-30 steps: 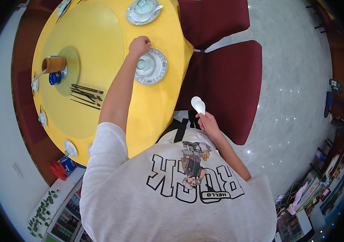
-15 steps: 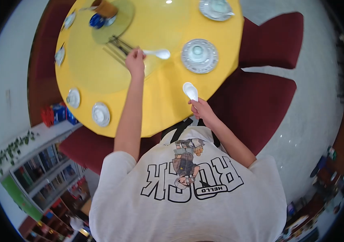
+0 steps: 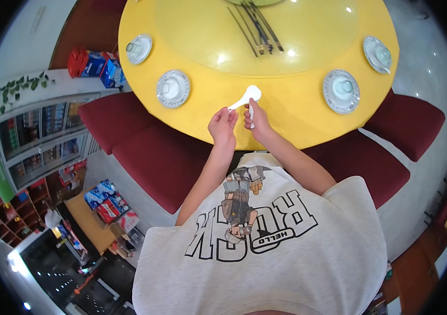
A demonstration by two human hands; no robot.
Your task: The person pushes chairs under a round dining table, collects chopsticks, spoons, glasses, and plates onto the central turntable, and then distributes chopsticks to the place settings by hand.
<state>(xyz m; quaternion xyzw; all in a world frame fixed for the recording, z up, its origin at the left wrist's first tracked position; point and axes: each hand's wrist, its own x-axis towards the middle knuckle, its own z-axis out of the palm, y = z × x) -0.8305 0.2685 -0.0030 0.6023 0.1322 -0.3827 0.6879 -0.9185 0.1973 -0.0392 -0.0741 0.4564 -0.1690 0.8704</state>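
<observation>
My left hand pinches the handle end of a white soup spoon. The spoon's bowl points up and right, over the near edge of the round table. Close beside it, my right hand is closed around white spoons, with a handle showing below the thumb. The bowls overlap above my right fingers, so I cannot tell how many spoons are there. Both hands are nearly touching.
Plates with glass cups stand left and right, with more farther along the rim. Several dark chopsticks lie on the glass turntable. Maroon chairs surround the near side. A drinks fridge is at the left.
My left hand has come back from over the chopsticks to my right hand, bringing its spoon against the others. The view has turned left, so the table appears shifted.
</observation>
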